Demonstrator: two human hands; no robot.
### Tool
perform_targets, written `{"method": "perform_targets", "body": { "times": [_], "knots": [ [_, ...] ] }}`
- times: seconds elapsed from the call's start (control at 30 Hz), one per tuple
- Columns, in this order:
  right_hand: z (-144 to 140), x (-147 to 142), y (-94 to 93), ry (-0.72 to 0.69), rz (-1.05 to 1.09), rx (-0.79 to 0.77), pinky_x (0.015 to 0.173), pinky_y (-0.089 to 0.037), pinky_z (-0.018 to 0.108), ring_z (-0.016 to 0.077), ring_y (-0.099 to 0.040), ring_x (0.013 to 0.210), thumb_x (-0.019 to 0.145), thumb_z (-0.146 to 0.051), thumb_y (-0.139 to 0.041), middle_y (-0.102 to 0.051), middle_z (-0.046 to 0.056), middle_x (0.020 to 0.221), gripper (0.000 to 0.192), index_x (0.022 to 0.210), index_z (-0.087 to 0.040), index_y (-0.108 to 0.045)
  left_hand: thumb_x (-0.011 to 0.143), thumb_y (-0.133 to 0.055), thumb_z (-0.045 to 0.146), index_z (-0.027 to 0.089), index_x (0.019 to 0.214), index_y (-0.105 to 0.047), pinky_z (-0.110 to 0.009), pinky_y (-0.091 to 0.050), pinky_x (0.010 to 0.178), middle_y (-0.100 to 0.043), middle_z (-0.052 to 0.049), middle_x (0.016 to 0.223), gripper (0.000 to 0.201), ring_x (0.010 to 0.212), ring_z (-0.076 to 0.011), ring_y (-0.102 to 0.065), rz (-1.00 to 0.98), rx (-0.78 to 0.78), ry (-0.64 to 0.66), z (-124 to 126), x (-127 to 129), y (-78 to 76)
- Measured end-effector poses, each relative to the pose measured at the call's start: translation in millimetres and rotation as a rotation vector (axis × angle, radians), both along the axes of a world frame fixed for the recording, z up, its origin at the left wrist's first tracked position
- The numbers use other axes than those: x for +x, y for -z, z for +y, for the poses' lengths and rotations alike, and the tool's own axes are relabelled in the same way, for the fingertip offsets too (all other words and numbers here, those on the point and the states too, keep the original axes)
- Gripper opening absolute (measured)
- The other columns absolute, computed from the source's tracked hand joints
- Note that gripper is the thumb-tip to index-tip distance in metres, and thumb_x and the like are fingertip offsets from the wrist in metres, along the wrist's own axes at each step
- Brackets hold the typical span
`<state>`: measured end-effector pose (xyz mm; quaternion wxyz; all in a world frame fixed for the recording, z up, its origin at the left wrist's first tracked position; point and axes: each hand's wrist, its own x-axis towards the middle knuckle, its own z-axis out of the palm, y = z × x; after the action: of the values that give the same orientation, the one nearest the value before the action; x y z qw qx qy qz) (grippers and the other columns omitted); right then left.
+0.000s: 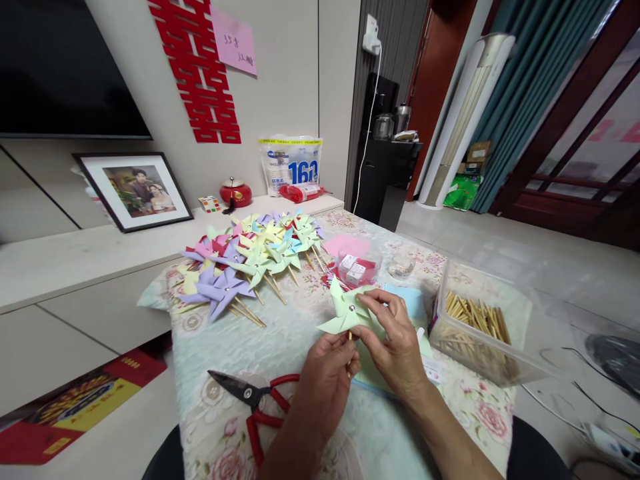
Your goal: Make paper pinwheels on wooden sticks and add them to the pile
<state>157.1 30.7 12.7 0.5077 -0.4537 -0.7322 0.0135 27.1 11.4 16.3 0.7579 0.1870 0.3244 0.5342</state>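
A pale green paper pinwheel (345, 309) with a round silver pin at its centre is held up over the flowered tablecloth. My left hand (327, 373) is closed around its short wooden stick just below the blades. With thumb and fingers, my right hand (393, 333) pinches the pinwheel's right-hand blade. Under my left forearm lie red-handled scissors (253, 397), blades pointing left. Sheets of green and blue paper (407, 300) rest partly hidden behind my right hand. Farther back on the left, many finished-looking pinwheels (257, 260) in purple, yellow, green and pink are heaped together.
A clear plastic bin (480, 360) of wooden sticks (477, 320) stands at the table's right. Small clear containers (357, 267) sit beyond my hands. Along the wall, a white cabinet (75, 260) carries a framed photo (143, 190), a red jar (235, 193) and a plastic bag (291, 163).
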Motion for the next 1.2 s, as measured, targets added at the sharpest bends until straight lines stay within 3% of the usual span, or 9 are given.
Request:
{"method": "perform_targets", "body": {
  "times": [0.47, 0.67, 0.8, 0.93, 1.2],
  "knots": [
    [-1, 0, 0.6, -0.01, -0.017, -0.031, 0.093, -0.048, 0.043, 0.0258, -0.055, 0.112, 0.091, -0.015, -0.062, -0.058, 0.011, 0.119, 0.041, 0.13, -0.024, -0.058, 0.054, -0.088, 0.022, 0.014, 0.077, -0.073, -0.021, -0.036, 0.055, -0.061, 0.0, 0.075, 0.028, 0.06, -0.0069, -0.046, 0.012, 0.022, -0.017, 1, 3, 4.1],
    [-5, -2, -2.5, 0.015, 0.001, -0.014, 0.094, -0.047, 0.041, 0.0257, -0.056, 0.11, 0.091, -0.02, -0.063, -0.061, 0.012, 0.117, 0.037, 0.127, -0.019, -0.059, 0.052, -0.091, 0.02, 0.014, 0.081, -0.073, -0.022, -0.045, 0.064, -0.067, -0.002, 0.082, 0.035, 0.067, -0.0096, -0.055, -0.074, 0.033, -0.129, 13, -5, 9.9],
    [-7, -8, 1.8, -0.089, 0.034, -0.163, 0.074, -0.05, 0.03, 0.019, -0.064, 0.085, 0.095, -0.021, -0.056, -0.067, 0.005, 0.092, 0.012, 0.101, -0.02, -0.067, 0.049, -0.094, 0.024, 0.014, 0.08, -0.076, -0.024, -0.049, 0.072, -0.069, -0.004, 0.082, 0.037, 0.074, -0.0125, -0.061, -0.102, 0.017, -0.149, 13, -11, 5.1],
    [-8, -15, 8.1, -0.158, 0.02, -0.315, 0.071, -0.049, 0.028, 0.0187, -0.066, 0.079, 0.096, -0.026, -0.055, -0.069, 0.003, 0.085, 0.015, 0.092, -0.022, -0.069, 0.051, -0.092, 0.027, 0.013, 0.08, -0.076, -0.03, -0.051, 0.08, -0.072, -0.006, 0.088, 0.036, 0.083, -0.0178, -0.064, -0.088, 0.041, -0.163, 12, -12, 5.5],
    [-4, -18, 14.9, -0.198, 0.068, -0.509, 0.066, -0.047, 0.028, 0.0198, -0.066, 0.071, 0.092, -0.034, -0.058, -0.072, 0.001, 0.078, 0.018, 0.085, -0.022, -0.07, 0.054, -0.089, 0.022, 0.012, 0.086, -0.076, -0.034, -0.049, 0.086, -0.072, -0.008, 0.087, 0.035, 0.085, -0.0214, -0.066, -0.134, 0.08, -0.227, 21, -9, 23.0]
  ]
}}
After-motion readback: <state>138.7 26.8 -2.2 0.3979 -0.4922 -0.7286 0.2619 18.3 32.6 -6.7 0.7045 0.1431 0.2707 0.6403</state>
